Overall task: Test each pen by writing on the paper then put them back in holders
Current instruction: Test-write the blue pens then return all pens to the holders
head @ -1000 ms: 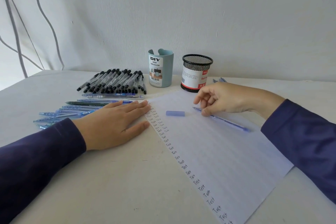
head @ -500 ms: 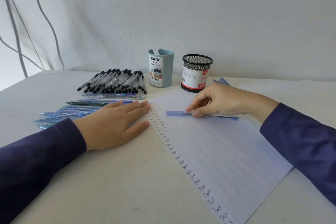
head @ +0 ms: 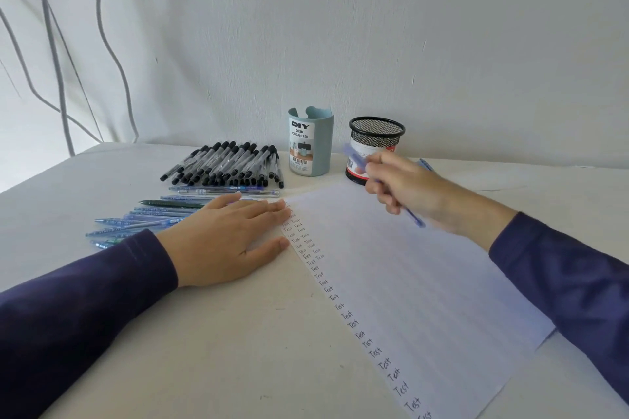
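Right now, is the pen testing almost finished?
Partway, it seems. Many "Test" words run down the paper. The right hand holds a blue pen. No pens stick out of the mesh holder or blue holder; piles of pens lie on the table.

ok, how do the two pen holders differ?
The teal holder has solid walls and a notched rim; the mesh holder is black open wire with a round rim. The teal holder is fully in view; the right hand, holding a pen, covers part of the mesh holder. Both stand upright.

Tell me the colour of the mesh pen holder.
The mesh pen holder is black; the head view shows it best.
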Tool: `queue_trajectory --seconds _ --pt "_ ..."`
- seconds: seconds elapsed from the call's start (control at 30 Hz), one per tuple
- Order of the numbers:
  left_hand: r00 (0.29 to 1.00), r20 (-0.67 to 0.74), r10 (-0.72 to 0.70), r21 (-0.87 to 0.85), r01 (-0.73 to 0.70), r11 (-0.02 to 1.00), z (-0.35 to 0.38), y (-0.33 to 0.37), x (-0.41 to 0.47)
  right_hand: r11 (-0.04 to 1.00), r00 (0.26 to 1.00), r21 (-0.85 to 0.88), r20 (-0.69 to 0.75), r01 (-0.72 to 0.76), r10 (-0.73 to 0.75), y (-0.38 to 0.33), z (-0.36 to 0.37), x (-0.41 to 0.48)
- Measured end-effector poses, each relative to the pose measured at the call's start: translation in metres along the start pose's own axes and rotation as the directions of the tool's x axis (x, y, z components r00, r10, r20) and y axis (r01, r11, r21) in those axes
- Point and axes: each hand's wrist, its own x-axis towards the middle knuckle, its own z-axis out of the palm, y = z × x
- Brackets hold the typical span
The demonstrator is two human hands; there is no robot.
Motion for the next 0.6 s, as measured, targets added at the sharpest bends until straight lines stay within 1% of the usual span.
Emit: queue_trajectory --seconds 0.03,0.07,0.1,0.13,0.17,0.2,0.23,0.3,0.4,0.5,0.6 --pt "1.0 -0.024 -0.008 -0.015 0.007 1.0 -0.003 0.001 0.0 0.982 0.994 0.154 0.047 -0.108 0.101 -0.006 -0.006 0.0" --pt "0.997 -0.063 -0.034 -0.053 0.031 0.998 -0.006 0.0 0.002 0.944 0.981 0.268 0.089 -0.191 0.173 -0.011 -0.013 -0.001" --pt "0.99 -0.118 -0.082 -0.102 0.07 0.992 -0.009 -0.002 0.005 0.904 0.969 0.353 0.123 -0.243 0.212 -0.014 -0.019 -0.003" --pt "0.974 -0.18 -0.14 -0.131 0.117 0.984 -0.011 -0.006 0.009 0.865 0.961 0.42 0.148 -0.274 0.232 -0.016 -0.023 -0.004" --pt "0.954 -0.23 -0.193 -0.12 0.169 0.978 -0.013 -0.012 0.013 0.832 0.956 0.47 0.164 -0.293 0.244 -0.018 -0.026 -0.006" --pt "0.938 -0.251 -0.239 -0.085 0.224 0.971 -0.013 -0.019 0.017 0.804 0.953 0.512 0.167 -0.303 0.253 -0.017 -0.028 -0.007" --pt "0.93 -0.241 -0.277 -0.058 0.271 0.961 -0.012 -0.025 0.02 0.78 0.953 0.547 0.162 -0.302 0.256 -0.017 -0.03 -0.008" --pt "0.928 -0.183 -0.324 -0.053 0.32 0.946 -0.007 -0.032 0.022 0.744 0.953 0.596 0.157 -0.301 0.26 -0.016 -0.032 -0.008" --pt "0.93 -0.148 -0.338 -0.078 0.33 0.941 0.0 -0.029 0.022 0.72 0.952 0.626 0.15 -0.3 0.266 -0.013 -0.037 -0.006" --pt "0.933 -0.122 -0.337 -0.074 0.33 0.941 0.001 -0.025 0.021 0.754 0.963 0.6 0.136 -0.266 0.231 -0.012 -0.041 -0.004" --pt "0.934 -0.076 -0.35 0.003 0.351 0.936 0.002 -0.02 0.02 0.802 0.979 0.561 0.112 -0.205 0.171 -0.013 -0.05 -0.001"
